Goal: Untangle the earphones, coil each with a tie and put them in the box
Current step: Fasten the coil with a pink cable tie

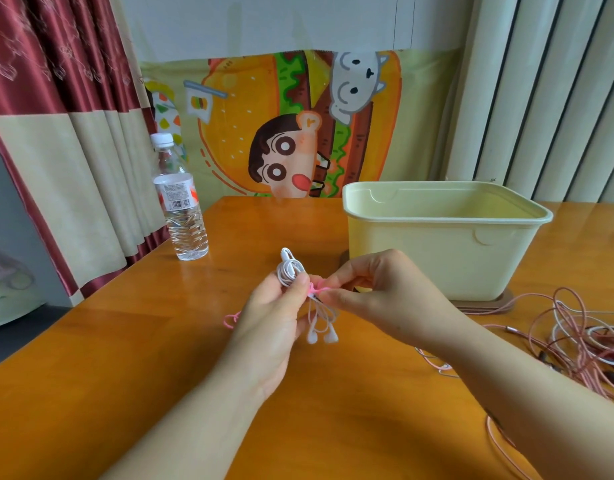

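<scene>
My left hand (269, 318) grips a coiled pair of white earphones (290, 270) above the orange table; the two earbuds (322, 337) hang below my fingers. A pink tie (316, 289) wraps the middle of the coil, and my right hand (371, 292) pinches its end. Another pink tie (231, 320) lies on the table just left of my left hand. A tangle of pink and white earphone cables (572, 337) lies at the right. The pale yellow box (444, 237) stands open behind my right hand.
A clear water bottle (179, 199) stands at the table's back left, near the red and cream curtain (56, 133). The box sits on a brown mat (492, 303). A cartoon cloth (281, 133) hangs behind the table.
</scene>
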The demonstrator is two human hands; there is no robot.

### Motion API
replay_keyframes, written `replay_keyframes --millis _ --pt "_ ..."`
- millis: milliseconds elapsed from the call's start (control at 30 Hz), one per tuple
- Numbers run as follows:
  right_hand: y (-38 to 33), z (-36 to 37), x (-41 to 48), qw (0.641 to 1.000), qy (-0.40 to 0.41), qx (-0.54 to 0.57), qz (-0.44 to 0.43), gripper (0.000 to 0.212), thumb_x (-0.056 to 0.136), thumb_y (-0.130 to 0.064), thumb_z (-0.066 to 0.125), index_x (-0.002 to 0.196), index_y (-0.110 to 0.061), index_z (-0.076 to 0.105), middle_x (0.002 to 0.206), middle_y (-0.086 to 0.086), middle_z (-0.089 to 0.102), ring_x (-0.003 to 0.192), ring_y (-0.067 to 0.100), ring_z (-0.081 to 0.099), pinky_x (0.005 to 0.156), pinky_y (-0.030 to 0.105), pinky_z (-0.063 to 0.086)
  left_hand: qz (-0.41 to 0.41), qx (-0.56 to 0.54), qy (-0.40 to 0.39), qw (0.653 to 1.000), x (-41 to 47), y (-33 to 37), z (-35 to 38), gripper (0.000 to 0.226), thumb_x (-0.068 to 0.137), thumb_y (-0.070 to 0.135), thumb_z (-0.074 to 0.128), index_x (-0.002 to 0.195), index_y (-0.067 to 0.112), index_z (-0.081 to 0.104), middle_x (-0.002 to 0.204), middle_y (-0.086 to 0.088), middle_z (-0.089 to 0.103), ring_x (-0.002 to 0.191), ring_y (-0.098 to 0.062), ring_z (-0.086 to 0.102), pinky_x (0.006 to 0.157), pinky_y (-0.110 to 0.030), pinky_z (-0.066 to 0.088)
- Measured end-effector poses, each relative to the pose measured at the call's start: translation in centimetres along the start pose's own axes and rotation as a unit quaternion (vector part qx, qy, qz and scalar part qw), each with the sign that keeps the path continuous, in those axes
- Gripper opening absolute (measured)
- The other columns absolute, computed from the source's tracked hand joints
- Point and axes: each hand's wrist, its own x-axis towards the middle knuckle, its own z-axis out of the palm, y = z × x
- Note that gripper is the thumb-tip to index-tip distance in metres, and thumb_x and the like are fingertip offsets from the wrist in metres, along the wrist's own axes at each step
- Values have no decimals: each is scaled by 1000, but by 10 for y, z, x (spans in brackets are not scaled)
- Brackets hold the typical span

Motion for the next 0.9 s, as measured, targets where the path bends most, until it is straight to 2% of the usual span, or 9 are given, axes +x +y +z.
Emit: replay_keyframes --millis 67,167,233,333,433,500,667,800,900 --pt "-1 -1 0 1000 -1 6 0 8 81 -26 72 81 -19 75 74 -6 73 68 5 66 66 26 55 23 4 15 1000 -2 1 3 19 97 21 48 101 8 60 76 -1 69 72 -22 67 78 -50 55" --pt "-2 -2 -1 1000 -12 16 -5 7 82 -24 72 81 -18 75 75 -6 73 69 7 67 67 27 55 40 -6 23 999 -5 2 6 17 97 20 47 99 12 63 71 4 69 68 -13 67 67 -39 59" --pt "-3 -2 0 999 -21 24 -4 6 82 -22 72 82 -17 75 75 -5 74 69 9 68 66 26 55 51 -3 24 998 -5 4 5 16 95 21 50 98 15 64 73 8 69 76 -11 67 76 -39 57" --pt "-2 -6 1 999 -25 39 -3 6 82 -21 72 80 -16 75 76 -3 74 71 10 68 68 25 55 61 3 13 998 -4 7 3 13 92 21 53 93 16 65 71 8 68 80 -13 67 91 -47 52" --pt "-1 -7 2 998 -18 61 -3 8 82 -22 72 81 -14 74 78 -1 74 75 13 69 75 31 57 59 17 -15 998 -2 9 0 13 93 22 52 89 15 62 77 1 68 84 -26 66 89 -61 49" --pt "1 -5 2 997 -13 77 2 11 81 -22 73 82 -11 73 78 2 74 76 17 70 77 33 57 54 27 -23 998 -1 8 -1 13 95 22 52 88 16 62 81 -3 67 87 -32 65 87 -65 48" --pt "5 0 3 995 8 97 9 11 80 -20 74 82 -10 69 78 6 73 77 22 69 72 32 55 51 31 -17 998 -3 9 1 12 94 20 52 94 13 62 83 0 68 89 -21 66 92 -51 51" --pt "5 2 4 993 18 112 10 19 79 -20 74 93 -20 61 76 8 71 79 31 68 73 42 54 16 4 -24 1000 -4 7 0 23 88 28 56 103 13 64 88 -6 70 87 -23 67 83 -48 54" --pt "7 -1 6 991 28 129 20 14 80 -21 74 91 -16 67 80 8 72 78 30 68 80 46 54 -19 -34 -58 998 -4 9 0 35 82 30 59 112 13 64 85 -5 70 78 -19 68 73 -49 51"
